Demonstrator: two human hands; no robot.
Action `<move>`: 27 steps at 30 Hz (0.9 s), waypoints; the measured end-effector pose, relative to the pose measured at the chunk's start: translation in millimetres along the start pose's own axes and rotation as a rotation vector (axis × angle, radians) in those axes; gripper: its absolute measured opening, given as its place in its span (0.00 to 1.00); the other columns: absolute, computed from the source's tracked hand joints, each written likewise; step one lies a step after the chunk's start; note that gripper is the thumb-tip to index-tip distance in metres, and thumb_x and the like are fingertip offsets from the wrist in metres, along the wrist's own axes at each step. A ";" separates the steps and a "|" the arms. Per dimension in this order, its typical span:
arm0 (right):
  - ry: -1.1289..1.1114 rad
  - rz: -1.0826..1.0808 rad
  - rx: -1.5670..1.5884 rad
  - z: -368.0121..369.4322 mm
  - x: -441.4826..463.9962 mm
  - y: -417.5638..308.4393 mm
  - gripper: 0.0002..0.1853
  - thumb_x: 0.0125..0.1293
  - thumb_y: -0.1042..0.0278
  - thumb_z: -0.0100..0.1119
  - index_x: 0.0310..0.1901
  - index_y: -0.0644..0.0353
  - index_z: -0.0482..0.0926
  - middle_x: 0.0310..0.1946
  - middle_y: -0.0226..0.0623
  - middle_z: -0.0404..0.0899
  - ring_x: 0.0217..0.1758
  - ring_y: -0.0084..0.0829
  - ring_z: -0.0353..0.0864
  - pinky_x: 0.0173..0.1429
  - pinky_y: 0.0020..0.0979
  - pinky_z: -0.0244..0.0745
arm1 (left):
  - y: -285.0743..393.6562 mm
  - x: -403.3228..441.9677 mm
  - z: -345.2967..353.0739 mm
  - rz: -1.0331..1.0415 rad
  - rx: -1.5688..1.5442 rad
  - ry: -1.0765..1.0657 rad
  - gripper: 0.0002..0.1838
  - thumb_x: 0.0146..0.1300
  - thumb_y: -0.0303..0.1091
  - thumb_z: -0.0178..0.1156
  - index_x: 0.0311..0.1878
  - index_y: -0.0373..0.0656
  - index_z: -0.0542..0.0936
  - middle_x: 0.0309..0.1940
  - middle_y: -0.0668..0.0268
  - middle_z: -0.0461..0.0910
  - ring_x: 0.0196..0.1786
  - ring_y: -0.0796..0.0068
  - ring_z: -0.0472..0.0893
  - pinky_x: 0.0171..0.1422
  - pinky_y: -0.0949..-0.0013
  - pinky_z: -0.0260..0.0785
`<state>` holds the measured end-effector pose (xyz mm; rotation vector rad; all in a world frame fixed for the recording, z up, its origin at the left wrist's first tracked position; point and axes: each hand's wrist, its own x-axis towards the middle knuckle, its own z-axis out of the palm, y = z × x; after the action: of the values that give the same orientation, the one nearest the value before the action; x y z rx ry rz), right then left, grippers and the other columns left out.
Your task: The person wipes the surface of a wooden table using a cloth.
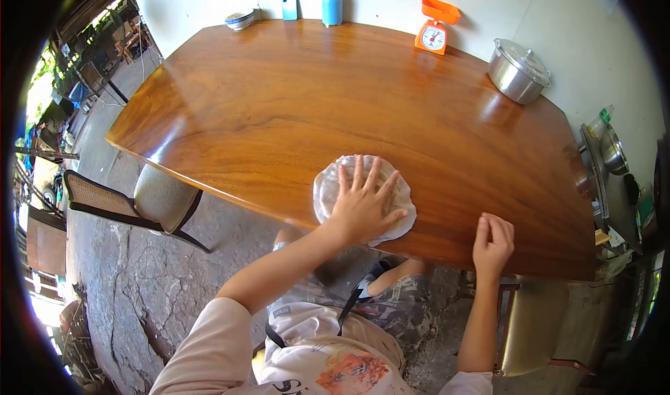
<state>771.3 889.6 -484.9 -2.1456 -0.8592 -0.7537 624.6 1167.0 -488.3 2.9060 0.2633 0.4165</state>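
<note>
My left hand [366, 204] lies flat with fingers spread on a round, crumpled whitish cloth [326, 191] near the front edge of the wooden table [279, 116]. The palm and fingers cover the middle of the cloth, and its wavy rim shows all around. To the right, my right hand [493, 241] rests at the table's front edge, apart from the cloth. Its fingers are curled in, and nothing shows in them.
Along the back stand a bowl [240, 20], a blue phone [289, 5], a blue tumbler [333, 4], an orange kitchen scale [433, 35] and a lidded metal pot [518, 72]. One chair [164, 196] is at the left, another [534, 325] at the lower right.
</note>
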 end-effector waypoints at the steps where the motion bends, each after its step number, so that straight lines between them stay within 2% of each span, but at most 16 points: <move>1: 0.016 0.026 -0.054 -7.6 -4.8 12.5 0.07 0.70 0.70 0.66 0.43 0.65 0.87 0.43 0.43 0.88 0.51 0.45 0.84 0.57 0.43 0.79 | 2.2 2.1 3.7 -0.031 0.064 -0.049 0.45 0.72 0.72 0.47 0.82 0.48 0.63 0.82 0.39 0.51 0.83 0.25 0.45 0.80 0.21 0.36; 2: 0.008 0.032 -0.091 -12.0 -10.3 21.5 0.08 0.70 0.69 0.66 0.44 0.64 0.87 0.46 0.44 0.87 0.55 0.47 0.82 0.60 0.45 0.78 | 3.1 2.5 5.1 -0.033 0.083 -0.073 0.45 0.72 0.73 0.47 0.82 0.52 0.63 0.83 0.40 0.51 0.84 0.26 0.45 0.79 0.19 0.35; 5: -0.014 0.062 -0.167 -15.2 -21.4 38.0 0.11 0.71 0.66 0.66 0.48 0.63 0.87 0.55 0.47 0.84 0.65 0.51 0.77 0.68 0.49 0.73 | -0.3 1.6 1.4 0.009 0.034 -0.124 0.45 0.72 0.72 0.47 0.82 0.53 0.64 0.83 0.41 0.51 0.84 0.27 0.45 0.80 0.19 0.35; 7: -0.031 0.081 -0.174 -13.1 -20.6 36.2 0.13 0.71 0.64 0.66 0.51 0.61 0.87 0.61 0.49 0.80 0.71 0.54 0.72 0.73 0.52 0.69 | -7.4 -2.8 -2.4 0.057 0.024 -0.126 0.42 0.71 0.72 0.49 0.81 0.57 0.66 0.84 0.47 0.53 0.84 0.29 0.46 0.80 0.20 0.35; 8: -0.104 0.139 -0.148 -13.8 -23.5 40.6 0.15 0.71 0.62 0.66 0.54 0.59 0.86 0.67 0.50 0.76 0.76 0.56 0.67 0.76 0.54 0.65 | -12.8 -5.3 -8.6 0.078 0.017 -0.138 0.42 0.71 0.72 0.49 0.80 0.59 0.67 0.84 0.49 0.54 0.84 0.29 0.46 0.80 0.20 0.35; 10: -0.145 0.163 -0.178 -15.4 -24.4 40.9 0.16 0.71 0.60 0.66 0.56 0.58 0.86 0.69 0.51 0.74 0.78 0.57 0.64 0.78 0.55 0.62 | -27.4 -12.4 -16.0 0.054 0.016 -0.127 0.40 0.70 0.72 0.51 0.79 0.63 0.69 0.83 0.55 0.58 0.85 0.33 0.46 0.81 0.20 0.34; 12: -0.213 0.188 -0.198 -16.1 -21.6 38.2 0.19 0.72 0.55 0.65 0.59 0.56 0.85 0.72 0.54 0.71 0.82 0.59 0.58 0.81 0.57 0.57 | -52.3 -16.0 -31.8 -0.111 0.077 -0.131 0.41 0.69 0.73 0.51 0.78 0.62 0.70 0.83 0.55 0.57 0.85 0.34 0.47 0.78 0.15 0.35; 15: -0.253 0.199 -0.230 -16.2 -19.6 34.0 0.20 0.72 0.54 0.65 0.60 0.56 0.84 0.72 0.56 0.70 0.82 0.61 0.57 0.81 0.58 0.55 | -115.9 -19.7 -59.4 -0.438 0.103 -0.112 0.41 0.69 0.74 0.51 0.78 0.62 0.70 0.84 0.56 0.54 0.85 0.35 0.45 0.73 0.09 0.34; 17: -0.270 0.203 -0.227 -16.6 -20.3 34.3 0.22 0.72 0.52 0.64 0.61 0.56 0.84 0.72 0.58 0.70 0.82 0.62 0.57 0.82 0.58 0.54 | -224.0 -36.7 -41.3 -0.579 0.167 -0.022 0.43 0.69 0.75 0.49 0.80 0.62 0.67 0.85 0.56 0.53 0.85 0.34 0.45 0.76 0.13 0.34; 20: -0.288 0.247 -0.222 -14.2 -18.0 29.7 0.24 0.71 0.50 0.65 0.61 0.57 0.83 0.72 0.58 0.71 0.82 0.62 0.58 0.83 0.59 0.54 | -306.8 -67.1 -73.3 -0.975 0.296 0.071 0.44 0.70 0.76 0.46 0.82 0.61 0.63 0.85 0.53 0.53 0.86 0.38 0.46 0.81 0.21 0.34; 21: -0.287 0.242 -0.227 -13.4 -15.6 28.0 0.24 0.71 0.50 0.65 0.61 0.57 0.83 0.72 0.58 0.71 0.81 0.62 0.58 0.83 0.59 0.54 | -314.6 -67.4 -82.1 -1.119 0.364 0.141 0.45 0.70 0.76 0.45 0.82 0.60 0.62 0.84 0.51 0.52 0.86 0.38 0.47 0.82 0.24 0.34; 23: -0.285 0.235 -0.235 -12.2 -11.7 24.5 0.24 0.71 0.50 0.66 0.61 0.57 0.83 0.71 0.58 0.72 0.81 0.61 0.59 0.83 0.59 0.54 | -310.8 -50.5 -101.9 -1.277 0.349 0.004 0.44 0.72 0.74 0.45 0.82 0.57 0.63 0.84 0.49 0.54 0.85 0.38 0.48 0.83 0.27 0.36; 25: -0.277 0.227 -0.228 -10.1 -11.5 27.7 0.24 0.71 0.50 0.66 0.60 0.57 0.83 0.71 0.57 0.72 0.81 0.61 0.60 0.83 0.58 0.55 | -300.3 -31.3 -100.5 -1.133 0.294 -0.060 0.44 0.73 0.72 0.45 0.82 0.53 0.63 0.83 0.48 0.55 0.84 0.38 0.50 0.83 0.28 0.39; 27: -0.282 0.230 -0.222 -12.8 -14.6 28.3 0.23 0.71 0.51 0.66 0.60 0.57 0.84 0.71 0.57 0.73 0.80 0.61 0.61 0.83 0.58 0.55 | -309.8 -3.7 -51.9 -0.746 0.118 0.016 0.41 0.74 0.69 0.47 0.80 0.50 0.66 0.81 0.48 0.58 0.83 0.39 0.52 0.82 0.25 0.40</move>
<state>780.4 859.4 -498.7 -2.5391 -0.6750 -0.4527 560.3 1473.8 -507.1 2.6382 1.3398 0.2918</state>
